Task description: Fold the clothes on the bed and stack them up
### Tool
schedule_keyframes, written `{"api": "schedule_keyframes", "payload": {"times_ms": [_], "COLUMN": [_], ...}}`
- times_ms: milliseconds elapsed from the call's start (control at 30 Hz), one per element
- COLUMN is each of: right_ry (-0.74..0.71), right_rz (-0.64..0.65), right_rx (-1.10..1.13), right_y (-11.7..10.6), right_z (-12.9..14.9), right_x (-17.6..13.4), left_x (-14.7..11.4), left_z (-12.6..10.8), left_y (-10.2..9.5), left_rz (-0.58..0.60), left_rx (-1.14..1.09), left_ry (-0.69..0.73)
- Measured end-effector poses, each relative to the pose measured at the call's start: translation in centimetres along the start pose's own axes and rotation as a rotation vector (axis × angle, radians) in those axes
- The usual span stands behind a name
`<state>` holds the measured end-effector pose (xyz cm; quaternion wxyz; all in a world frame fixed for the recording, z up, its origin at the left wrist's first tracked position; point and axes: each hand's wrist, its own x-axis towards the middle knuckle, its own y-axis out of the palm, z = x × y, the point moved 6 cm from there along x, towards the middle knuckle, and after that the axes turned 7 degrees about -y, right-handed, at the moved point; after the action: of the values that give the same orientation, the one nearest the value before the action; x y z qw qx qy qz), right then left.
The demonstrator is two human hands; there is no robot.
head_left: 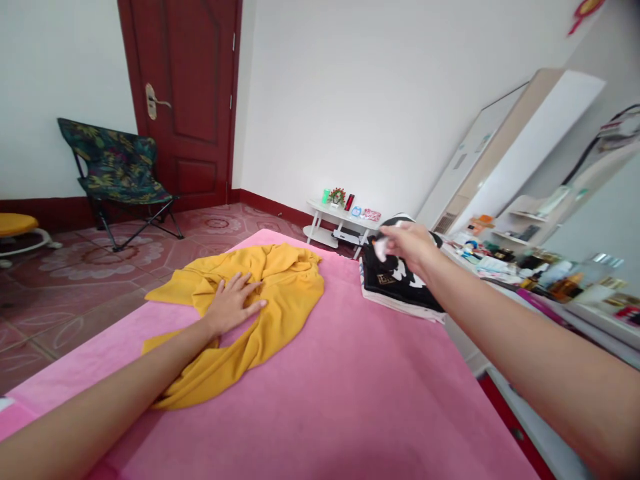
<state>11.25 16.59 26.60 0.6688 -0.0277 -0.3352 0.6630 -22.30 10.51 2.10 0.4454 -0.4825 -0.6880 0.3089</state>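
Note:
A yellow garment (290,293) lies crumpled and unfolded on the pink cover (340,387) of the table. My left hand (231,305) rests flat on it with the fingers spread. Over the pile of folded clothes (400,300) at the far right edge, my right hand (413,247) is closed, thumb and fingers drawn together. A small whitish thing (381,249) shows at its fingertips, too blurred to name. The top of the pile is black with white shapes and a gold print; lighter cloth lies beneath. My hand hides part of the pile.
A white dressing table (510,287) with bottles and small items runs along the right side, below a mirror (600,207). Beyond the pink cover stands a low white shelf (330,212). A folding chair (117,167) and a yellow stool (17,225) are at left, near a red door (185,87).

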Motion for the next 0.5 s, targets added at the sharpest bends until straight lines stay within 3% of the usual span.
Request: {"api": "schedule_keyframes", "payload": {"times_ms": [33,100,133,167,200,233,267,300,367,433,500], "right_ry": [-0.005,-0.051,-0.076,-0.101,-0.13,-0.16,-0.189,-0.212,-0.222,-0.101,-0.022], "right_rz": [0.116,0.686,0.913,1.04,1.062,0.978,0.815,0.596,0.28,0.151,0.077], "right_rx": [0.03,0.1,0.104,0.096,0.072,0.04,-0.011,-0.07,-0.287,-0.609,-0.697], "right_y": [1.8,5.9,6.7,6.7,6.1,5.0,3.5,1.7,-1.3,-3.1,-4.2], "right_z": [2.2,6.5,7.9,8.5,8.4,7.4,5.6,3.2,-3.0,-9.9,-14.9], "right_x": [-2.3,-8.3,-11.2,-13.2,-14.0,-13.5,-12.1,-10.2,-6.9,-4.8,-4.2], "left_x": [0.0,-0.2,-0.5,-0.9,-1.5,-2.2,-3.0,-3.9,-6.0,-8.4,-10.3], "left_z": [0.4,1.2,1.4,1.4,1.0,0.1,-1.2,-2.9,-7.2,-12.0,-15.9], "left_y": [-0.8,-2.9,-4.1,-5.2,-6.3,-7.2,-7.9,-8.3,-8.2,-7.0,-4.9], "left_rz": [-0.008,-0.041,-0.06,-0.073,-0.076,-0.067,-0.046,-0.008,0.105,0.229,0.31], "left_rx": [-0.113,-0.355,-0.458,-0.534,-0.585,-0.613,-0.622,-0.616,-0.566,-0.482,-0.383], "left_ry": [-0.025,-0.096,-0.132,-0.159,-0.17,-0.164,-0.141,-0.101,0.033,0.223,0.378]}}
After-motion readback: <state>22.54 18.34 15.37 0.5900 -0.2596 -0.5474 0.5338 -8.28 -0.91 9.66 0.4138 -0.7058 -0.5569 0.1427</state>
